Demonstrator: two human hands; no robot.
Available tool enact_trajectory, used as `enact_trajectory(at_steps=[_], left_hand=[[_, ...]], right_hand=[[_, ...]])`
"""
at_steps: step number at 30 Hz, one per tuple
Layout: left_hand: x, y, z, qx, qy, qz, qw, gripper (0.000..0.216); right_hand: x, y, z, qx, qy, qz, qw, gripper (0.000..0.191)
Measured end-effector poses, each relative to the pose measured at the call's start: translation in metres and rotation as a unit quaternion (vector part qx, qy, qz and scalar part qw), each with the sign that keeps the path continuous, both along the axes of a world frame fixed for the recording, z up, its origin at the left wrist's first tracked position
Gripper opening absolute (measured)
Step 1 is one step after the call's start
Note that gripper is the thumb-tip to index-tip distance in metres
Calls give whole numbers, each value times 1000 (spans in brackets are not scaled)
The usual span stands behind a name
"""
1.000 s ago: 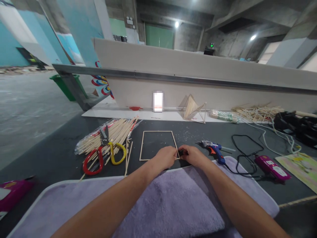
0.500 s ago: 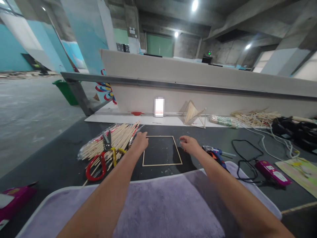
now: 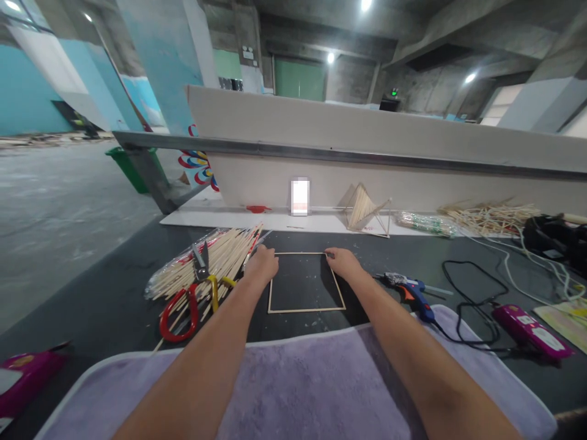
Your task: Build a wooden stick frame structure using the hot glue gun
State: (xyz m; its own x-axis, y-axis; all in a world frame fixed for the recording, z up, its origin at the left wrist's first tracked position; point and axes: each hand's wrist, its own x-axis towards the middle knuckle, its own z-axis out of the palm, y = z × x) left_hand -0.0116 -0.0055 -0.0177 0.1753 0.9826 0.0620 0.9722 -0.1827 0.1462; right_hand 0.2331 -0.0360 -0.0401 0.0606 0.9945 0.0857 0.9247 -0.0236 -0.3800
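Note:
A square frame of thin wooden sticks (image 3: 306, 310) lies on the dark tabletop in front of me. My left hand (image 3: 263, 266) is closed at its far left corner, fingers pinched on the stick. At the far right corner my right hand (image 3: 343, 263) pinches the frame between thumb and fingers. Beside my left forearm, scissors with red and yellow handles (image 3: 181, 313) rest partly on a plastic-wrapped bundle of wooden sticks (image 3: 224, 250). To the right of my right forearm lies a blue glue gun (image 3: 415, 292) with a glue stick in its back.
A purple cloth (image 3: 302, 379) covers the near edge. A magenta power box (image 3: 532, 330) and black cable lie right. Along the back stand a lit phone (image 3: 300, 197), a stick model (image 3: 362, 208), a wrapped bundle (image 3: 424, 223) and loose sticks (image 3: 490, 215).
My right hand has moved left from beside the frame onto its far right corner and closed there. My left hand stays at the far left corner. The view has shifted slightly.

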Motion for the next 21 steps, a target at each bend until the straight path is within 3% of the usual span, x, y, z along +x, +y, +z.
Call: enact_trajectory(at_steps=[11,21], left_hand=[[-2,-3,-7,29,-11,-30,999,32],[-11,4,-11,29,-35,-27,999,35]], right_hand=[[-1,14,-6,8,-22,-3,1000,35],[-1,9,-4,7,-21,-13,1000,35]])
